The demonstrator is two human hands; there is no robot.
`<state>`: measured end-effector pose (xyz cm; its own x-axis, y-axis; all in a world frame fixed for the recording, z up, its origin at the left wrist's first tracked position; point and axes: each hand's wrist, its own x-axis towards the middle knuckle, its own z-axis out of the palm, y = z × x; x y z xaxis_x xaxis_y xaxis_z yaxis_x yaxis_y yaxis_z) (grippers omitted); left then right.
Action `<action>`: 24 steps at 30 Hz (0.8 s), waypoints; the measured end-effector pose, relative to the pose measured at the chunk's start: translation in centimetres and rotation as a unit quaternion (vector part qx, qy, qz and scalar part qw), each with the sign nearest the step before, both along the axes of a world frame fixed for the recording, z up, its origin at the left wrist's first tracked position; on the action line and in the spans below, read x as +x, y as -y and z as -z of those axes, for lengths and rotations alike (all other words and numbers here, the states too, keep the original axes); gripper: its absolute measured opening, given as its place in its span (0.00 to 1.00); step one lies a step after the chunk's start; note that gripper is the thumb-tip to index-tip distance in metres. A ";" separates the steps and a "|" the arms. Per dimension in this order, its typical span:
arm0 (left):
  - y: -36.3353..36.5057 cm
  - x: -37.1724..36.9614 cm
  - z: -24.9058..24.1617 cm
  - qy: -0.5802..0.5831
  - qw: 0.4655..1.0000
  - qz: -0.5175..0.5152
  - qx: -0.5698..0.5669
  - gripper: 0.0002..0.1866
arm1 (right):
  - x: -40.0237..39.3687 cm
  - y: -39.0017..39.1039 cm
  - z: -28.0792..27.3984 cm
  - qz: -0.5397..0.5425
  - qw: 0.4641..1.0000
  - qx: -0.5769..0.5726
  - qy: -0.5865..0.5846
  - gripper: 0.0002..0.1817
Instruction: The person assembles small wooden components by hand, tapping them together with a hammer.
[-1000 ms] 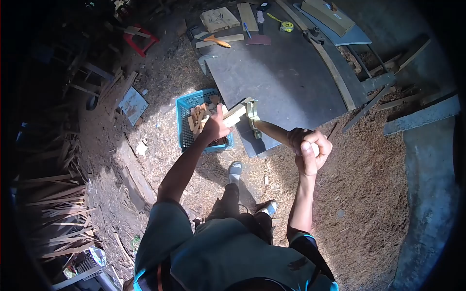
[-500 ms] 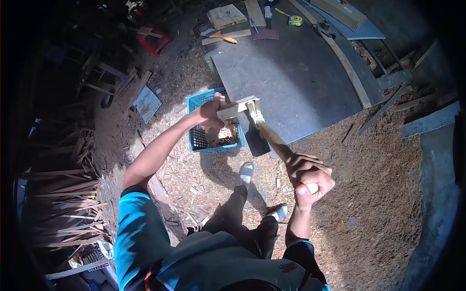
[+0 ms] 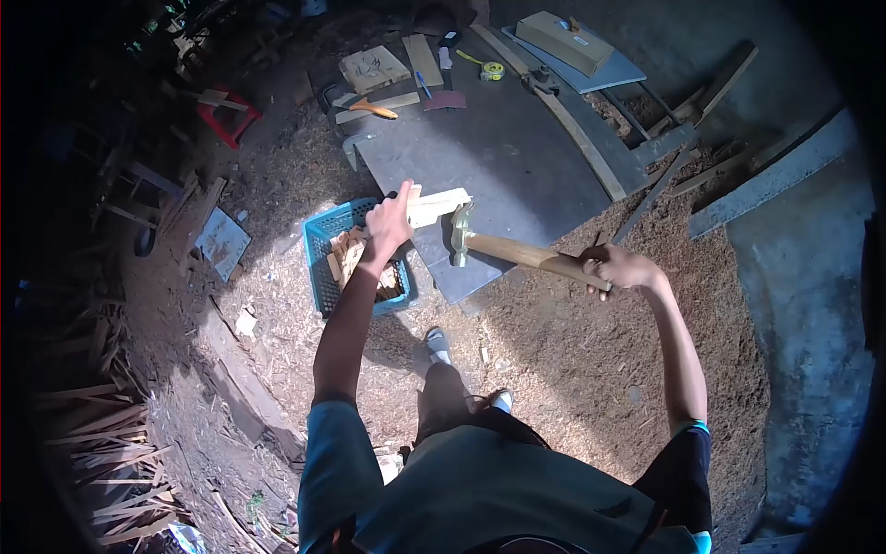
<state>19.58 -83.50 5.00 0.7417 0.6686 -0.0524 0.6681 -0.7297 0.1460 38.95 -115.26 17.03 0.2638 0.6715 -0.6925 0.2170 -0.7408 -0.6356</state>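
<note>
My left hand (image 3: 389, 222) is closed around a short pale wooden piece (image 3: 436, 209) at the near left corner of the dark tabletop (image 3: 517, 166). The piece points to the right, over the table. In my right hand (image 3: 618, 268) is a hammer (image 3: 526, 252), gripped near the end of its wooden handle. Its metal head (image 3: 460, 238) is right at the free end of the wooden piece. Below my left hand, a blue plastic crate (image 3: 318, 263) holds several wooden offcuts (image 3: 349, 254).
Along the table's far side lie an orange-handled tool (image 3: 374, 109), a blue pen (image 3: 424, 85), a yellow tape measure (image 3: 492, 70) and a wood block (image 3: 374, 69). A red stool (image 3: 230, 115) stands at left. Sawdust (image 3: 591, 369) covers the floor, with scrap sticks (image 3: 120, 462) piled lower left.
The hammer has turned from pointing back toward me to lying sideways, my right hand moving outward and forward. My left hand, still on the wooden piece, has turned. The view has shifted.
</note>
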 end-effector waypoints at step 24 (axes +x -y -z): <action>0.5 9.6 5.8 0.239 0.938 -0.220 -0.122 0.40 | 1.4 -9.7 10.4 0.069 0.952 0.292 0.052 0.04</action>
